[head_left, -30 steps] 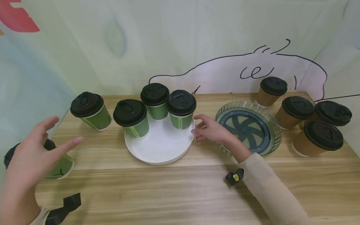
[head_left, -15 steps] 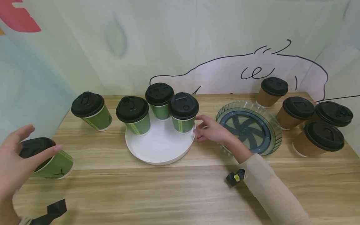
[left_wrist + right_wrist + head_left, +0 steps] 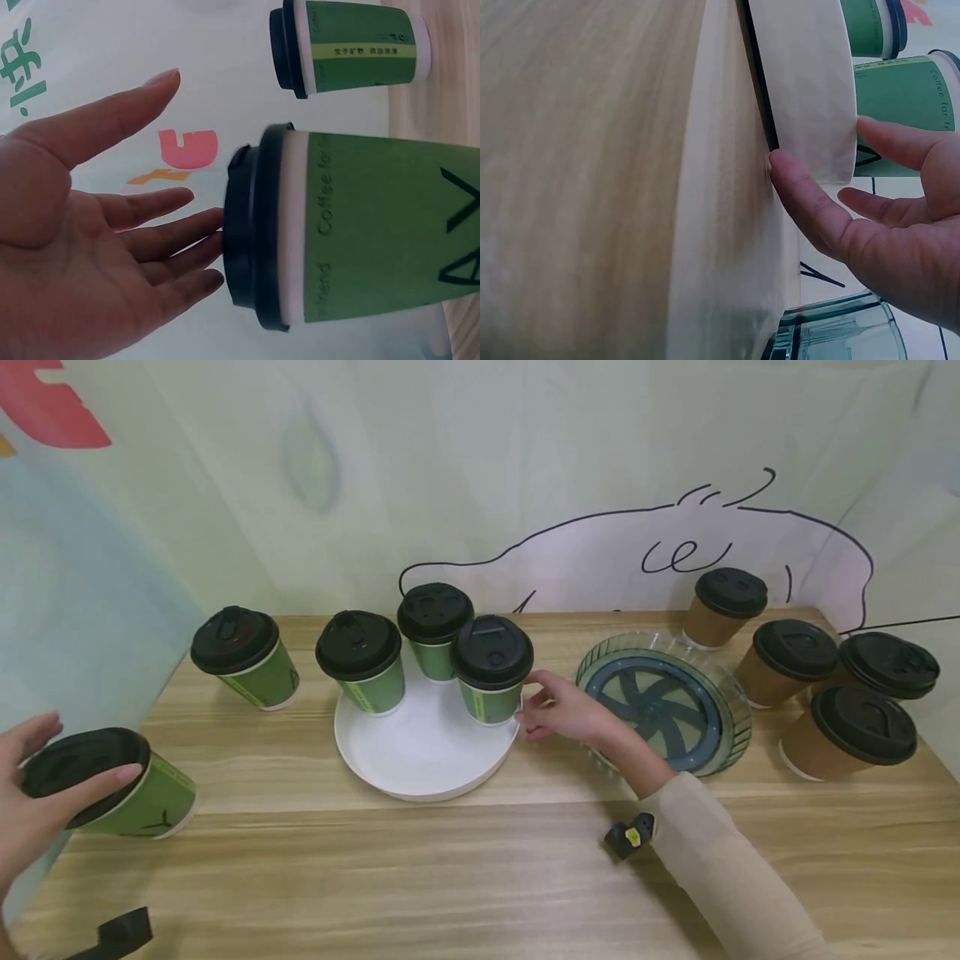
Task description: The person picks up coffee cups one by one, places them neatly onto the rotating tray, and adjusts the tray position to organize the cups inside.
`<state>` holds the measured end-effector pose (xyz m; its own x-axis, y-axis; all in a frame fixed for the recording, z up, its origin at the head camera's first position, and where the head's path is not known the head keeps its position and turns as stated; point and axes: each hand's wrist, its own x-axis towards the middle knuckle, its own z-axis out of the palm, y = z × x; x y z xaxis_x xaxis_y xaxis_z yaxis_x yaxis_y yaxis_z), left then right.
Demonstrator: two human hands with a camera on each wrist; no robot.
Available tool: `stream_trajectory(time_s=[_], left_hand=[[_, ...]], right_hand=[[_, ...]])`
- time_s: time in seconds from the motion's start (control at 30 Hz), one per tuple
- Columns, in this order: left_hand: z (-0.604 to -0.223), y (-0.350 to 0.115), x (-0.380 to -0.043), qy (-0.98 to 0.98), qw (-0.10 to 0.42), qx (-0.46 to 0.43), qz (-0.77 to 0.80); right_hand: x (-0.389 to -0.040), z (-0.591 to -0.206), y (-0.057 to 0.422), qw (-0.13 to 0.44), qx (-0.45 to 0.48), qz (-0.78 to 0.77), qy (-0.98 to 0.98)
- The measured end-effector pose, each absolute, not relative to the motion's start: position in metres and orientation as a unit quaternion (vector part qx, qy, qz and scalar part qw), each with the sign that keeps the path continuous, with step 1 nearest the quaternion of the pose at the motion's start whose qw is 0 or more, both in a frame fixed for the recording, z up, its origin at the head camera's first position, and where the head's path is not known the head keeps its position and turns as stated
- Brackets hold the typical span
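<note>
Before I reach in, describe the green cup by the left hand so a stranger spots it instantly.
On the wooden table, look left of the round white platform. The green cup is the nearer one; in the head view, the left hand partly hides its black lid, while the other green cup off the platform stands farther back.

The left hand (image 3: 26, 814) has moved left, toward the frame edge, exposing more of the near cup (image 3: 153, 797) and its lid (image 3: 86, 764). The cups on the tray (image 3: 427, 764) have shifted clockwise: left cup (image 3: 375, 691) rearward and right, rear cup (image 3: 435, 618) right, right cup (image 3: 491, 660) nearer.
</note>
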<state>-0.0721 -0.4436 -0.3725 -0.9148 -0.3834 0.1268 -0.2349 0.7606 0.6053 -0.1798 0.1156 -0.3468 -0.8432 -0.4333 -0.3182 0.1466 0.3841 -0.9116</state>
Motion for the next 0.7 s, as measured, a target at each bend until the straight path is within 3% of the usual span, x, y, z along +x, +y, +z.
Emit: stream_trajectory(time_s=[0.1,0.4,0.7], left_hand=[[-0.36,-0.426,-0.064,-0.929,0.121,0.169,-0.307],[-0.399,-0.476,-0.071,-0.93,0.145,0.187,-0.28],[-0.405,-0.483,-0.072,-0.927,0.147,0.197,-0.283]], right_hand=[[-0.18,-0.348,0.117,0.264,-0.095,-0.546,0.79],[-0.179,-0.347,0.117,0.266,-0.095,-0.555,0.782],[-0.179,-0.347,0.118,0.271,-0.099,-0.562,0.776]])
